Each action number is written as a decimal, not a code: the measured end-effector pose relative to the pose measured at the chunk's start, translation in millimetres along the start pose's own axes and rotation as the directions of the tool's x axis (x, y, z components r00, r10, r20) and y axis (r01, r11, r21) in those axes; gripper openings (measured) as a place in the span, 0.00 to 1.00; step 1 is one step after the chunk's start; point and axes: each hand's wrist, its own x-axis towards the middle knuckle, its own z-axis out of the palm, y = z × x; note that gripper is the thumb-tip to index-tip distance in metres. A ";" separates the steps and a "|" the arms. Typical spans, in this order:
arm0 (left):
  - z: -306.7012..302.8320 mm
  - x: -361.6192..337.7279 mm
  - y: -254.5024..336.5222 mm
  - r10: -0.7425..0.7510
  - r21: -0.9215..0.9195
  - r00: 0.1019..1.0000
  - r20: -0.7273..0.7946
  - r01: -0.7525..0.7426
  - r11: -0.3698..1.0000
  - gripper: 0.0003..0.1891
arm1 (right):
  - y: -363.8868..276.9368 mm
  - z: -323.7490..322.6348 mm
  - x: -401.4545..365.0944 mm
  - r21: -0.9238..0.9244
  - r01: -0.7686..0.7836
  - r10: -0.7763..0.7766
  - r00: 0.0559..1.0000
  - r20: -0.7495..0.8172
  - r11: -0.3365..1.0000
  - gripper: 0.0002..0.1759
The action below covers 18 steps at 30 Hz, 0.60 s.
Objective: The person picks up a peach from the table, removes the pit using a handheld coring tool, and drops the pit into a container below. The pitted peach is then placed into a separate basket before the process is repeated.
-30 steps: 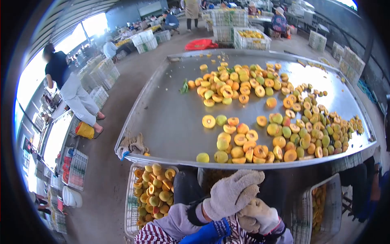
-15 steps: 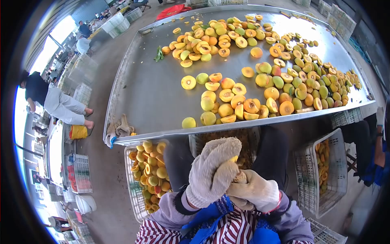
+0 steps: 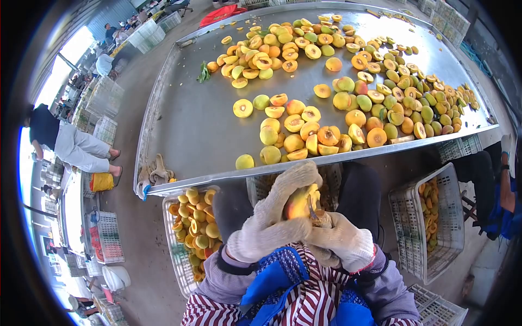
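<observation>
My gloved left hand (image 3: 267,221) is wrapped round a yellow peach (image 3: 297,204), whose cut flesh faces right. In my gloved right hand (image 3: 343,242) is a small pitting tool (image 3: 323,219) with a brownish handle and a thin dark metal end against the peach. Most of the handle is hidden in the fist. Both hands are close together over my lap, in front of the metal table (image 3: 190,130). Halved and whole peaches (image 3: 326,135) lie along its near edge.
A crate of peach halves (image 3: 197,231) stands left of my legs, another crate (image 3: 427,228) to the right. Gloves (image 3: 156,173) lie on the table's near left corner. A person (image 3: 70,138) stands at far left; another person's arm (image 3: 507,187) shows at right.
My left hand has turned and opened its grip somewhat, bringing the peach and the tool's metal end into sight. The view has shifted slightly.
</observation>
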 end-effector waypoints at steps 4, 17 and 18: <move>9.6 -16.5 -5.5 -0.189 -0.539 0.976 -0.111 0.100 0.836 0.32 | 3.0 6.8 -1.3 -0.051 0.039 -0.044 0.994 -0.099 0.998 0.10; -7.4 -9.8 -12.2 -0.339 -0.396 0.938 -0.072 0.285 0.873 0.34 | 21.9 12.5 13.1 -0.878 0.251 -0.677 0.729 -0.105 0.407 0.16; -7.9 -10.0 -12.7 -0.325 -0.379 0.945 -0.035 0.288 0.880 0.34 | 21.4 12.7 13.1 -0.879 0.265 -0.686 0.722 -0.091 0.396 0.16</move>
